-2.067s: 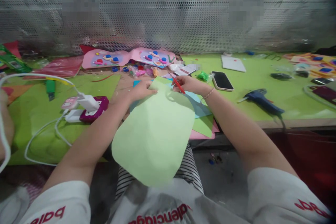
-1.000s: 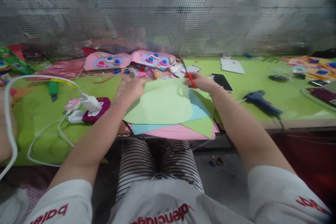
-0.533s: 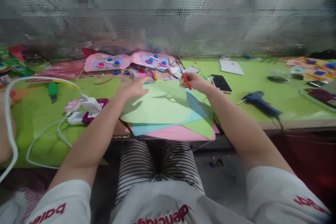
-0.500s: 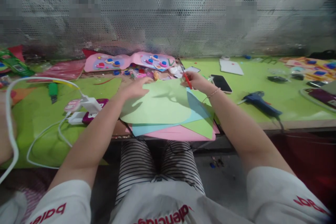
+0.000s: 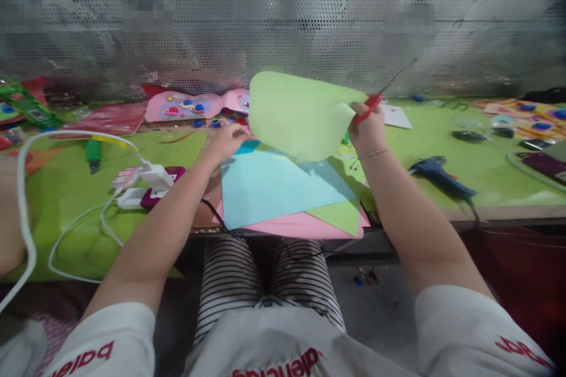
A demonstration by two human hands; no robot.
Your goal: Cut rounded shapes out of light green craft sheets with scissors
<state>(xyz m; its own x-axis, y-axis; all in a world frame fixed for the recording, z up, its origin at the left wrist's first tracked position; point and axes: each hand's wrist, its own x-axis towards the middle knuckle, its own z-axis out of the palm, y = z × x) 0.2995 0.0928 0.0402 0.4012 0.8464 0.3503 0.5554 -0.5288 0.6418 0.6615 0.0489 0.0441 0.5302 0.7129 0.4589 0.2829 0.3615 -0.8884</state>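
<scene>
My right hand (image 5: 369, 129) is raised above the table, closed on red-handled scissors (image 5: 375, 97) and on the right edge of a light green sheet (image 5: 296, 112), which stands lifted and tilted toward the mesh wall. My left hand (image 5: 227, 141) rests on the table at the far edge of a light blue sheet (image 5: 274, 185), its fingers curled; I cannot make out anything in them. Under the blue sheet lie a green sheet (image 5: 340, 215) and a pink sheet (image 5: 300, 227).
A blue glue gun (image 5: 442, 177) lies to the right on the green table cover (image 5: 442, 135). A white charger with cable (image 5: 145, 179) sits at left. Pink craft boards with blue and red pieces (image 5: 194, 106) lie along the perforated metal wall. Another person's arm shows at the far left edge.
My right hand has lifted the light green sheet off the stack and swung it up with the scissors, uncovering the blue sheet. My left hand let go of it and stays at the stack's far edge.
</scene>
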